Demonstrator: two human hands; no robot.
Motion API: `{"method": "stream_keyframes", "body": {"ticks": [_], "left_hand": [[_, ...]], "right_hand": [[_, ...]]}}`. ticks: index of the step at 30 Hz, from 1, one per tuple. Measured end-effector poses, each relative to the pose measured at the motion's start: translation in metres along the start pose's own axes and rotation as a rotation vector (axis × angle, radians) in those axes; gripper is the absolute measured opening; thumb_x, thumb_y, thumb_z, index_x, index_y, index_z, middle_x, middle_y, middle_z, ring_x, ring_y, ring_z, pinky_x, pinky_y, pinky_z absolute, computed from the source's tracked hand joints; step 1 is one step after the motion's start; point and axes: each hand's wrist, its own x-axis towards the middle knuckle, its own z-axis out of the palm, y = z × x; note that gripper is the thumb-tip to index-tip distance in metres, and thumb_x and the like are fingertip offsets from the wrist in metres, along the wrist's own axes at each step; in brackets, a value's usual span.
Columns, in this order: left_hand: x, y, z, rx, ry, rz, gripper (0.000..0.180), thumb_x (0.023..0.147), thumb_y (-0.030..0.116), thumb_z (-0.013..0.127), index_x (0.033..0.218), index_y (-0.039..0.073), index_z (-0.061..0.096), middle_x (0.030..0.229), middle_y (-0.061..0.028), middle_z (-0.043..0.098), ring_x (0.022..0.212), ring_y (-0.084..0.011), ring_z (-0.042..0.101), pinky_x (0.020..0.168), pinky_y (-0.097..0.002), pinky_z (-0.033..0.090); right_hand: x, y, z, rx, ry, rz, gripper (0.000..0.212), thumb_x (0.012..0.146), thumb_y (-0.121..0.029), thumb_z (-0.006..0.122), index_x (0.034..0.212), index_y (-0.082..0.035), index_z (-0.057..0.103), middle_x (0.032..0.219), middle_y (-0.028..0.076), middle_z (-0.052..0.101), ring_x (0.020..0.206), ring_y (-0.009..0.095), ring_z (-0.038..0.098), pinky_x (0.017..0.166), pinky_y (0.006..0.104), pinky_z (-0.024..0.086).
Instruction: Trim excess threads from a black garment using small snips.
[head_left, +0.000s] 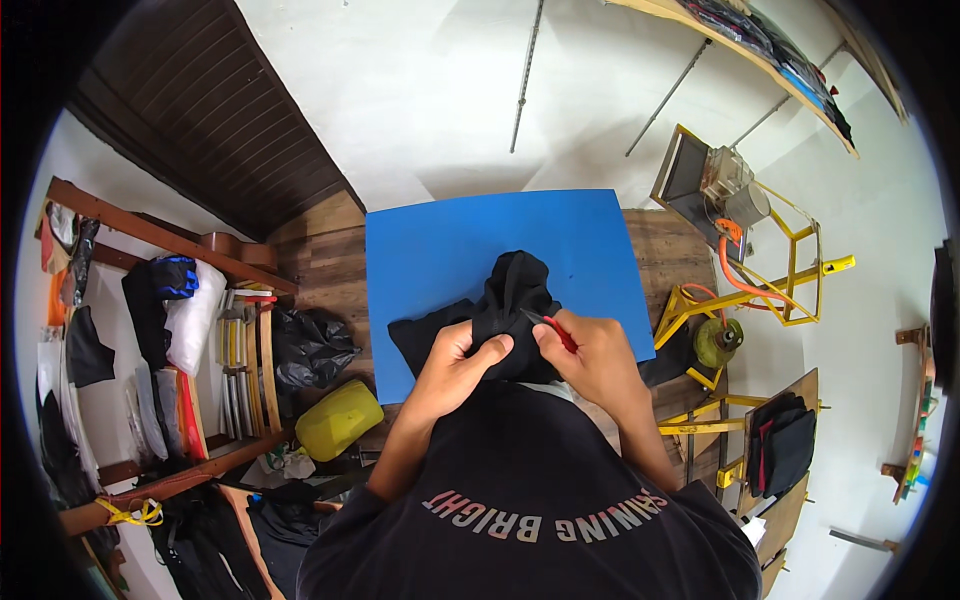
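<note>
A bunched black garment (pixel 515 285) lies on the blue tabletop (pixel 480 228), its folds raised at the middle and one part spread to the left. My left hand (pixel 468 362) is closed on the fabric, thumb pressed on top of a fold. In my right hand (pixel 592 355) is a small red-handled tool (pixel 562 335), its thin dark metal tip against the cloth. Whether that tip is a blade, a point or a pair of blades is too small to tell. The fingers under the fabric are hidden.
Shelves on the left hold folded cloth, a white bag (pixel 195 318) and other items. Beside the table sit a black plastic bag (pixel 308 347) and a yellow-green container (pixel 338 420). To the right stand yellow metal frames (pixel 792 300), an orange hose (pixel 745 275) and a green cylinder (pixel 716 345).
</note>
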Motion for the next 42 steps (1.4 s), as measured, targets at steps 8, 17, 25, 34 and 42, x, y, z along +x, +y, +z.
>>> {"method": "stream_keyframes", "body": {"ticks": [8, 17, 25, 34, 42], "left_hand": [[0.0, -0.005, -0.003, 0.038, -0.045, 0.036, 0.021, 0.092, 0.011, 0.059, 0.074, 0.001, 0.054, 0.064, 0.0069, 0.042, 0.06, -0.0029, 0.036, 0.052, -0.0235, 0.029], [0.0, -0.005, -0.006, 0.121, -0.085, 0.101, 0.019, 0.091, 0.011, 0.059, 0.078, -0.002, 0.056, 0.063, 0.0036, 0.045, 0.06, -0.0052, 0.039, 0.053, -0.0247, 0.032], [0.0, 0.003, -0.006, 0.175, -0.098, 0.145, 0.016, 0.091, 0.01, 0.06, 0.082, -0.004, 0.058, 0.063, 0.0015, 0.05, 0.061, -0.0059, 0.042, 0.053, -0.0259, 0.034], [0.0, -0.001, -0.007, 0.167, -0.061, 0.084, 0.023, 0.091, 0.013, 0.064, 0.077, -0.003, 0.056, 0.062, 0.0054, 0.045, 0.06, -0.003, 0.038, 0.05, -0.024, 0.031], [0.001, -0.007, -0.015, -0.227, 0.02, -0.129, 0.028, 0.091, 0.012, 0.053, 0.113, -0.004, 0.061, 0.105, -0.0074, 0.066, 0.094, -0.0138, 0.062, 0.084, -0.0276, 0.048]], "right_hand": [[-0.002, -0.001, -0.006, -0.001, -0.018, 0.065, 0.034, 0.087, -0.025, 0.064, 0.068, 0.001, 0.053, 0.052, 0.014, 0.046, 0.044, 0.028, 0.044, 0.045, 0.0364, 0.035], [0.0, 0.003, -0.014, -0.022, -0.042, 0.032, 0.033, 0.085, -0.026, 0.066, 0.07, 0.002, 0.055, 0.053, 0.017, 0.048, 0.045, 0.031, 0.047, 0.045, 0.0369, 0.036], [0.0, 0.0, -0.022, -0.009, -0.161, 0.062, 0.032, 0.084, -0.025, 0.066, 0.07, 0.002, 0.056, 0.052, 0.017, 0.048, 0.045, 0.032, 0.046, 0.045, 0.0365, 0.036], [0.002, 0.0, -0.019, -0.019, -0.114, 0.062, 0.031, 0.084, -0.024, 0.066, 0.071, 0.002, 0.056, 0.053, 0.016, 0.045, 0.044, 0.028, 0.042, 0.045, 0.0354, 0.035], [0.003, -0.007, -0.013, 0.01, -0.1, -0.002, 0.03, 0.088, -0.029, 0.065, 0.083, 0.0, 0.058, 0.056, 0.013, 0.048, 0.047, 0.027, 0.048, 0.046, 0.0352, 0.037]]}}
